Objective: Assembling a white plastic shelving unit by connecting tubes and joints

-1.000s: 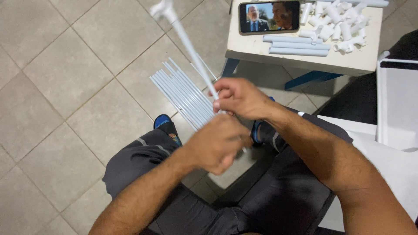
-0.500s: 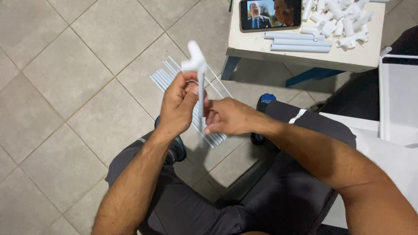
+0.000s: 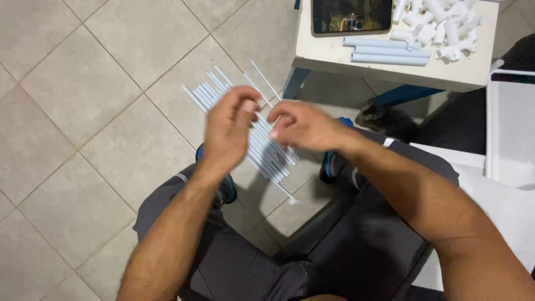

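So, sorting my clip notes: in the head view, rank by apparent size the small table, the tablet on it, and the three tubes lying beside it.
1. small table
2. tablet
3. three tubes, close to the tablet in length but thinner

1. Setting: reads as a room in a home used as an informal work corner, not a fitted workshop.
2. Floor: large beige ceramic floor tiles [image 3: 83,83] with plain grout lines, household type.
3. Furniture: small cream-topped table with blue legs [image 3: 334,56], low, beside a seated person's knees.
4. On the table: dark tablet screen showing a video [image 3: 351,15], next to a pile of short white plastic tube pieces [image 3: 440,25].
5. Long thin white plastic tubes [image 3: 262,145] lie directly on the floor.
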